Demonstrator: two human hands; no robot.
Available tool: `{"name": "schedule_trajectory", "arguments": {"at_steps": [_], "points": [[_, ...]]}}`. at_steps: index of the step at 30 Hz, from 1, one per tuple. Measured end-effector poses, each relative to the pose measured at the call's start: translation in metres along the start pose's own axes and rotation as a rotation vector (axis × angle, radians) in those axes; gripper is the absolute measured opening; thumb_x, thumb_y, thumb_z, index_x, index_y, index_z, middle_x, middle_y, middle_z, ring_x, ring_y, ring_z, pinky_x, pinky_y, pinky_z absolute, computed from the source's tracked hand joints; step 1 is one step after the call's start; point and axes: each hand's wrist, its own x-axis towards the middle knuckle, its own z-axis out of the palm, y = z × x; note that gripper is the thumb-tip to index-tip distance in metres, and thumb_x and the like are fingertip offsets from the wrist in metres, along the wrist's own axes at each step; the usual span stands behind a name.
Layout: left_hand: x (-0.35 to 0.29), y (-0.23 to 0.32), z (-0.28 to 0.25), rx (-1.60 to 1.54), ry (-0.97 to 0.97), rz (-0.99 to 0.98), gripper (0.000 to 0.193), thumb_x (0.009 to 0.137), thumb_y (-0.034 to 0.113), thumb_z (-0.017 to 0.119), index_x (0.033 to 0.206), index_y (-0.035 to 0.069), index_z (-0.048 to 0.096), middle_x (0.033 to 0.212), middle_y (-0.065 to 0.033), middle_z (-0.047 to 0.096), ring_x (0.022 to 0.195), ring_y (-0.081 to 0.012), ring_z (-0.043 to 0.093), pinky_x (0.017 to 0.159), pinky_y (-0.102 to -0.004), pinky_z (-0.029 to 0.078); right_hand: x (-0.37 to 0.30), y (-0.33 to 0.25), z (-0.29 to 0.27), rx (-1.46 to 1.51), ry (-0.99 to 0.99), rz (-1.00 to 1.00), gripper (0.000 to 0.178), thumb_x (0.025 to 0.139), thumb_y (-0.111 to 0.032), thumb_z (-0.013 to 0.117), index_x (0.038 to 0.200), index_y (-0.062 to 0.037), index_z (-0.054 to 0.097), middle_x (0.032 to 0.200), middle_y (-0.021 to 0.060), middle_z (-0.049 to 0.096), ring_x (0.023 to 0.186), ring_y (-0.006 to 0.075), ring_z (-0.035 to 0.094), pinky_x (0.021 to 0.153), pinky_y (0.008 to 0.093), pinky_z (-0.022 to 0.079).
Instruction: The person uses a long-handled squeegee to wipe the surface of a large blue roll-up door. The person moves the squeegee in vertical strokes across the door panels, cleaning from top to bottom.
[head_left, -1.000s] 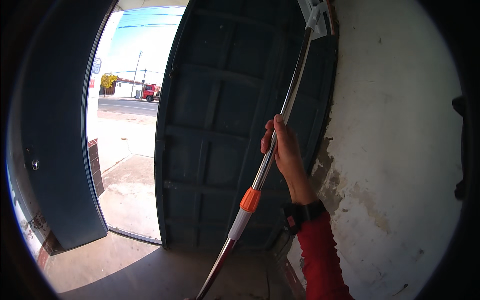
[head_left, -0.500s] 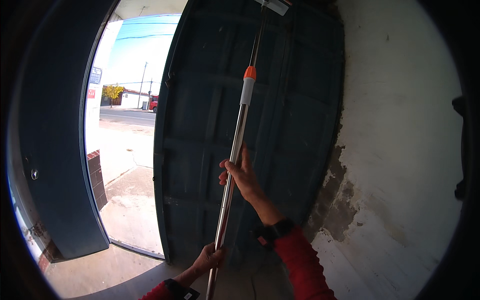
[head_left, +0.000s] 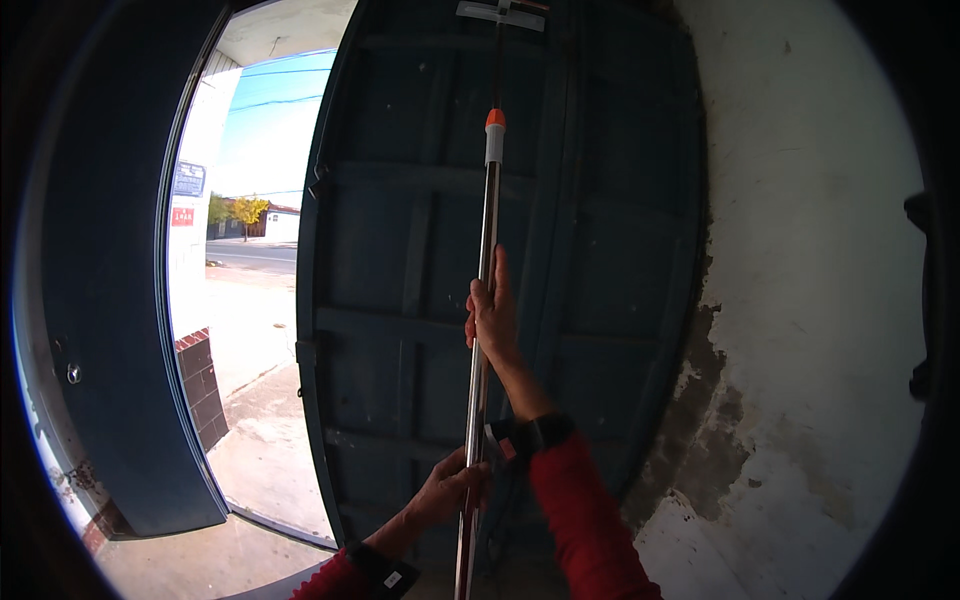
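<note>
A long shiny telescopic pole [head_left: 491, 205] stands nearly upright in front of me. Its white sleeve and orange collar [head_left: 495, 120] sit above my hands. At the top edge a flat, wide squeegee-like head [head_left: 500, 14] is fixed across the pole, close to the dark blue panelled metal door [head_left: 610, 250]. My right hand [head_left: 496, 315] is closed round the middle of the pole, index finger stretched up along it. Lower down, my left hand [head_left: 448, 490] grips the shaft, its fingertips partly hidden behind it. The pole's bottom end lies outside the picture.
An open doorway [head_left: 255, 340] on the left gives onto a sunlit pavement and street. Beside it stands another dark blue door panel [head_left: 115, 300] with a round lock. On the right rises a white wall [head_left: 810, 230] with peeling, bare grey patches [head_left: 715, 430].
The pole has swung from a slant to almost vertical, its head shifting left and its lower part right. Both hands have moved with it, the right one up a little. My view has shifted slightly.
</note>
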Motion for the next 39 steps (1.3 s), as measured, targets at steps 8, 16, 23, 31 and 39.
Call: {"name": "schedule_trajectory", "arguments": {"at_steps": [8,16,23,31,39], "points": [[0.025,-0.062,-0.020,0.140,-0.082,-0.123,0.057,0.109,0.058,0.035,0.112,0.007,0.061,0.086,-0.0047,0.068,0.073,-0.0125,0.062,0.064,-0.0277,0.048,0.070,0.015,-0.030,-0.220,0.078,0.016,0.066,0.109,-0.023,0.048,0.166,-0.0268,0.014,0.073,0.0005,0.050,0.042,0.0062,0.046,0.034,0.0230,0.045],[0.012,-0.107,-0.058,0.223,0.037,-0.111,0.067,0.107,0.066,0.029,0.104,0.008,0.061,0.074,-0.0021,0.062,0.061,-0.0100,0.052,0.058,-0.0258,0.043,0.018,0.077,-0.003,-0.290,0.041,-0.020,0.066,0.111,-0.019,0.044,0.166,-0.0298,0.010,0.070,0.0000,0.049,0.041,0.0057,0.046,0.035,0.0240,0.046],[0.030,-0.047,-0.088,0.285,0.179,-0.094,0.069,0.104,0.070,0.033,0.098,0.005,0.059,0.072,-0.0060,0.064,0.061,-0.0134,0.060,0.055,-0.0293,0.047,0.099,0.067,0.025,-0.287,0.031,-0.030,0.069,0.111,-0.020,0.043,0.166,-0.0315,0.004,0.069,0.0001,0.049,0.043,0.0074,0.049,0.037,0.0256,0.050],[0.006,-0.033,-0.131,0.296,0.409,-0.032,0.066,0.105,0.066,0.036,0.093,0.004,0.056,0.068,-0.0068,0.062,0.060,-0.0159,0.063,0.057,-0.0306,0.051,0.113,0.078,0.077,-0.226,-0.037,-0.037,0.075,0.109,-0.016,0.042,0.165,-0.0256,-0.007,0.065,0.0044,0.057,0.043,0.0117,0.056,0.037,0.0278,0.053],[-0.063,-0.065,-0.137,0.352,0.493,-0.181,0.065,0.106,0.064,0.038,0.088,0.005,0.056,0.064,-0.0054,0.060,0.057,-0.0147,0.061,0.054,-0.0300,0.049,0.012,0.116,0.118,0.038,-0.201,-0.045,0.079,0.105,-0.012,0.044,0.165,-0.0252,-0.005,0.083,0.0062,0.064,0.042,0.0105,0.053,0.039,0.0251,0.053]]}}
